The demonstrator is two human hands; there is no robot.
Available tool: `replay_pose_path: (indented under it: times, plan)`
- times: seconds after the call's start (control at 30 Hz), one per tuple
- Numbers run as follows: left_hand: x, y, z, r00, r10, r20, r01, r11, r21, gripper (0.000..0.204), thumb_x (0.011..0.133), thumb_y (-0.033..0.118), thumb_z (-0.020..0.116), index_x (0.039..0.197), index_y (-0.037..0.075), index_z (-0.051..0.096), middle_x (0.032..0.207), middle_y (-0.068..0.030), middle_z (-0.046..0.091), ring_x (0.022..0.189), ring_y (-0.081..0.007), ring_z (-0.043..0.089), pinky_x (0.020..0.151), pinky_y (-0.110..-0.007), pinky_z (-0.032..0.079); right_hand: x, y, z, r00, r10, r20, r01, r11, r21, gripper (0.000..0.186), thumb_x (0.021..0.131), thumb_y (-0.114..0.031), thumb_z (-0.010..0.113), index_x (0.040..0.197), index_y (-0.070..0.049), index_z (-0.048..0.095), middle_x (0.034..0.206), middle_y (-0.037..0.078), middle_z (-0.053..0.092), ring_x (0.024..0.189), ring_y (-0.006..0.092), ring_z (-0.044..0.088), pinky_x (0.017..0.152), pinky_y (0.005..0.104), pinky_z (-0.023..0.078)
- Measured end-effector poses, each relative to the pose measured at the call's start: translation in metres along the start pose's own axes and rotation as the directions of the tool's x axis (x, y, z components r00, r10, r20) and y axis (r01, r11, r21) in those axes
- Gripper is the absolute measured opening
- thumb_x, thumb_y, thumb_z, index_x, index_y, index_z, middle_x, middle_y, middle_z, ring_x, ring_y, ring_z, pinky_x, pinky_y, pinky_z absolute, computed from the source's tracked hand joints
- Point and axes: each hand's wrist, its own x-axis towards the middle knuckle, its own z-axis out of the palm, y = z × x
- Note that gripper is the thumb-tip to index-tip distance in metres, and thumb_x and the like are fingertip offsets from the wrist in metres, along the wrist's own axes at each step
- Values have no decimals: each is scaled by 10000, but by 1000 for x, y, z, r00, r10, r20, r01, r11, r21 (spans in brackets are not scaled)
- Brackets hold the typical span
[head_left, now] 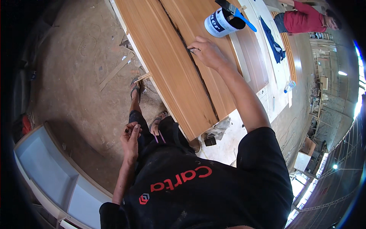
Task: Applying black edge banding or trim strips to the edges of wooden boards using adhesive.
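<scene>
A wooden panel (pixel 158 57) with a dark, stained groove (pixel 198 74) along its length lies on the workbench. My right hand (pixel 207 52) rests over this groove, fingertips pinched together at it; a thin, small thing seems to be between them, too small to name. My left hand (pixel 130 140) hangs low beside the bench with the fingers curled and the thumb pressed on them. A dark speck shows at its fingertips, and I cannot make out what it is. Beyond my right hand stands a white and blue paint tub (pixel 219 24), a blue-handled paintbrush (pixel 240 16) lying across its rim.
Dark blue cloth (pixel 272 42) and a plastic bottle (pixel 289 87) lie on the pale board to the right. Another person (pixel 305 18) is at the far right. A pale blue open cabinet (pixel 49 164) stands at lower left. Wood scraps (pixel 117 70) litter the floor.
</scene>
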Motion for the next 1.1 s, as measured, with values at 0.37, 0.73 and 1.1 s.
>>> replay_pose_path:
  times: [0.37,0.73,1.1]
  plan:
    - [-10,-12,9,999,-2,45,3,1000,-21,189,1029,121,639,1161,-14,640,975,-74,673,854,-115,602,753,-225,457,-41,1,0,1000,-18,12,18,1000,3,173,919,-34,617,1024,-65,752,986,77,635,948,307,638,894,420,526]
    - [-26,-16,12,990,67,126,-68,998,6,181,1038,120,624,1158,-14,643,993,-71,670,860,-114,595,767,-231,465,-105,0,3,1000,-15,-14,15,1000,24,185,895,-20,648,1040,-65,753,957,81,639,884,302,653,823,406,536]
    - [-53,39,92,827,266,495,-395,902,176,285,1041,99,595,1275,-62,623,1062,-96,686,954,-141,632,850,-249,500,-241,-103,-4,816,578,-16,69,-70,995,171,979,-25,647,1129,16,719,1058,87,733,898,156,676,822,270,534]
